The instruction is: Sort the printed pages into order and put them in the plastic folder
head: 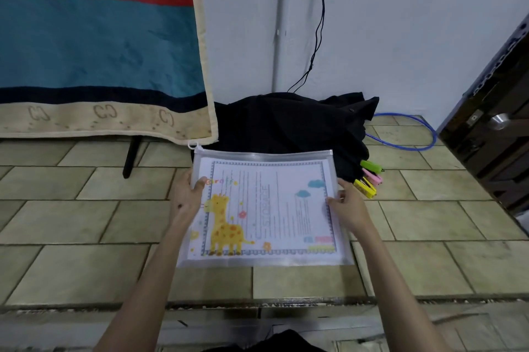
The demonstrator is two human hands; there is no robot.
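The plastic folder [264, 208] (printed pages [286, 202] inside) lies on the tiled floor [86, 222], its side edges pinched by the left hand [186, 197] and right hand [347, 208]. Behind it sits a black bag [286, 122]; coloured clips [369, 178] lie just right.

Translucent glossy plastic folder [264, 261] over matt floor tiles [429, 220].

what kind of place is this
Probably a room in a home, work done at a tiled ledge: a striped teal and red blanket hangs nearby, beside a dark wooden door with a round metal knob.
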